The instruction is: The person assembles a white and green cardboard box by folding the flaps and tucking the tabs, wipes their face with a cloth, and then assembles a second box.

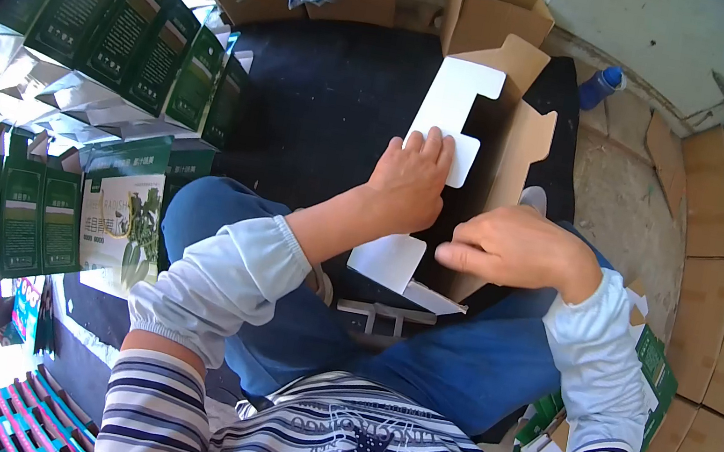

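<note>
An open cardboard carton (508, 169) stands between my knees, with brown inner walls and white side flaps. My left hand (415, 178) lies on the white panel (449, 98) at the carton's left side, its fingers stretched out flat. The left thumb is hidden. Over the carton's near right part is my right hand (524, 249), fingers loosely bent and thumb apart, with nothing visible in it. Below both hands, a white flap (390, 261) sticks out at the near end.
Green printed boxes (85, 2) stand stacked at the left, near a box with a plant picture (120, 226). Brown cartons (715, 206) line the right side. A blue bottle (600, 87) stands at the back right. Open brown boxes (494, 20) sit beyond the black mat (335, 99).
</note>
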Demonstrator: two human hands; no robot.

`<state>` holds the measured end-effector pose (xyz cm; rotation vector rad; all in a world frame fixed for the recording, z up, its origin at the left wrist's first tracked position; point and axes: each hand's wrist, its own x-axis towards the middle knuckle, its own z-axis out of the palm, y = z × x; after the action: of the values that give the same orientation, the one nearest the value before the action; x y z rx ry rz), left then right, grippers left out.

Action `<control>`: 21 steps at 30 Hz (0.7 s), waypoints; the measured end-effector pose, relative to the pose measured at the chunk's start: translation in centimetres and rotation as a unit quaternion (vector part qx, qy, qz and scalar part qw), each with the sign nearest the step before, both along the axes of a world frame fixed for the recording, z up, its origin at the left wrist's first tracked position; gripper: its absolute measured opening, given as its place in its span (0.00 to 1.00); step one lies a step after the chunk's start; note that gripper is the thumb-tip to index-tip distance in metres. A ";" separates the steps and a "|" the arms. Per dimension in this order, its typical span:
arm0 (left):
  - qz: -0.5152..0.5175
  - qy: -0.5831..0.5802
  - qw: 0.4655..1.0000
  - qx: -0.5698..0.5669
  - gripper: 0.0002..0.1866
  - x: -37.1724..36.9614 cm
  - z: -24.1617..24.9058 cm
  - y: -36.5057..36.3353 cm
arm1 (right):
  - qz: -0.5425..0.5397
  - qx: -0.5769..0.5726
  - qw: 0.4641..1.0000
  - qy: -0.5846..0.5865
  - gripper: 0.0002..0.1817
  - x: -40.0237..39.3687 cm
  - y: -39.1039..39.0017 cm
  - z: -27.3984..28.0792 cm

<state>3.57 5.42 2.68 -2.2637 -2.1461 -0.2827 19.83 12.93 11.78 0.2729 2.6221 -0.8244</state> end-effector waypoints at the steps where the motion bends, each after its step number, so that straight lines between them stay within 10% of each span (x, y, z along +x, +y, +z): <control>1: -0.003 0.005 1.000 -0.002 0.36 0.0 -0.3 -0.1 | 0.005 -0.059 0.998 0.007 0.28 0.4 -0.4 0.6; 16: -0.007 0.066 0.998 -0.016 0.33 0.2 -0.6 -0.3 | 0.138 -0.067 0.987 0.040 0.18 2.5 -4.6 -1.1; 21: -0.010 0.090 0.996 0.006 0.37 0.5 -1.7 -0.9 | 0.029 -0.057 0.998 0.013 0.13 2.6 -4.9 -1.9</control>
<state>4.08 4.52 1.02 -2.2099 -2.0287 -0.0874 22.43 8.07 9.92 0.1564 2.5817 -0.9590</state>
